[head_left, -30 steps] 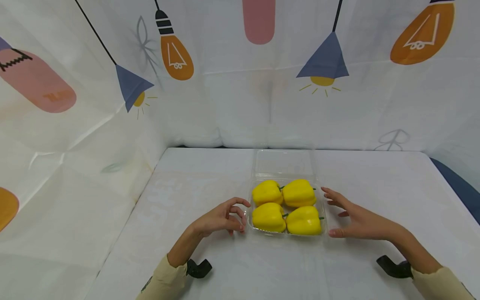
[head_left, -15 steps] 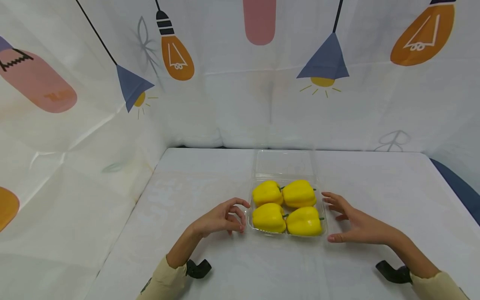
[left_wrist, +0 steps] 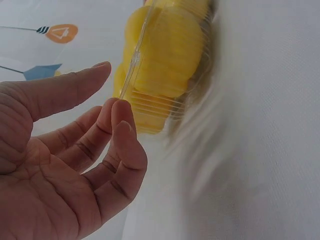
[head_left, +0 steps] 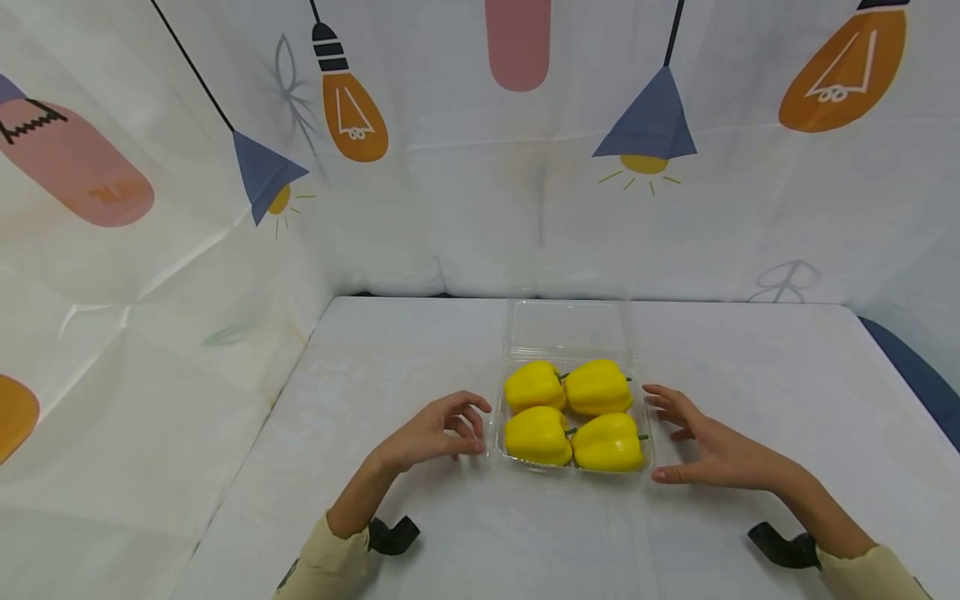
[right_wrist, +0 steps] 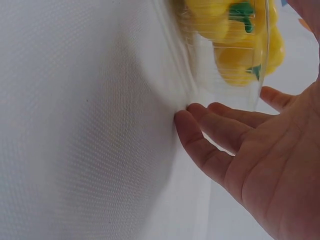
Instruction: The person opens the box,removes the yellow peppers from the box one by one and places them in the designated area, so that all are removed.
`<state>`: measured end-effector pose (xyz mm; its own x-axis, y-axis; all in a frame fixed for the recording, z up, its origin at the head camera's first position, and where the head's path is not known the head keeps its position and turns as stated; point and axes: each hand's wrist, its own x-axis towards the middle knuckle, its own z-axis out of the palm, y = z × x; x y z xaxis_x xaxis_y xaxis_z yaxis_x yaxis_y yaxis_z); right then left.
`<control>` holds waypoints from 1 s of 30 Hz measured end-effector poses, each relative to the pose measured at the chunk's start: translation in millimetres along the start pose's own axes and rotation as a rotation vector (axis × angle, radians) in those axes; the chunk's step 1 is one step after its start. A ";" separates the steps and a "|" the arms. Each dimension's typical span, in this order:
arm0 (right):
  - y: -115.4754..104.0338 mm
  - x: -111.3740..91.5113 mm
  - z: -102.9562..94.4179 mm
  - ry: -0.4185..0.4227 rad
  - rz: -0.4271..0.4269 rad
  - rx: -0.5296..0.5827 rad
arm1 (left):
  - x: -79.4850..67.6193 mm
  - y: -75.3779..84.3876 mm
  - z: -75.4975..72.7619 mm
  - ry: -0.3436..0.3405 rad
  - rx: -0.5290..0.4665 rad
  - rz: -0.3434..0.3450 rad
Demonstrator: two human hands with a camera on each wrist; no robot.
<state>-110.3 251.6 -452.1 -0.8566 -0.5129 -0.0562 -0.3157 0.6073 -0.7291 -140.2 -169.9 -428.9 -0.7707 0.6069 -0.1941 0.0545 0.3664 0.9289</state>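
Several yellow bell peppers (head_left: 538, 435) with green stems sit two by two in a clear plastic clamshell box (head_left: 568, 329), whose lid lies folded back toward the wall. Just off the box's left side, my left hand (head_left: 435, 429) holds nothing, its fingers loosely bent. The left wrist view has its fingertips close to the box's clear rim (left_wrist: 135, 57), with thumb and fingers apart. On the other side my right hand (head_left: 720, 450) is spread, thumb low and fingers beside the right rim. Seen from the right wrist, its fingertips touch or nearly touch the table beside the ribbed box wall (right_wrist: 210, 65).
The white table (head_left: 390, 358) reaches back to a patterned fabric wall (head_left: 465, 200) printed with lamps and bulbs. A black curved piece sticks out at each sleeve cuff, the left one (head_left: 393, 536) and the right one (head_left: 783, 546), low over the table.
My left hand has drawn slightly left, away from the box. The right hand has shifted a little toward me and settled beside the right rim. The box and peppers stay put.
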 end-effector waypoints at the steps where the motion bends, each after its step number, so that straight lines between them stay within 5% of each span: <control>1: -0.4 -0.1 0.1 0.002 0.001 -0.001 | 0.1 0.0 -0.1 0.007 0.003 0.005; 21: 0.7 -0.4 0.3 0.003 0.003 0.002 | 4.8 14.5 10.8 0.206 0.184 0.164; 30: -0.6 -0.2 -0.1 0.002 0.003 0.001 | 6.5 31.9 23.0 0.241 0.261 0.219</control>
<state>-110.0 251.5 -451.6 -0.8584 -0.5098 -0.0573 -0.3125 0.6082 -0.7297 -128.9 -138.0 -407.8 -0.8481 0.5190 0.1072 0.3687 0.4327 0.8227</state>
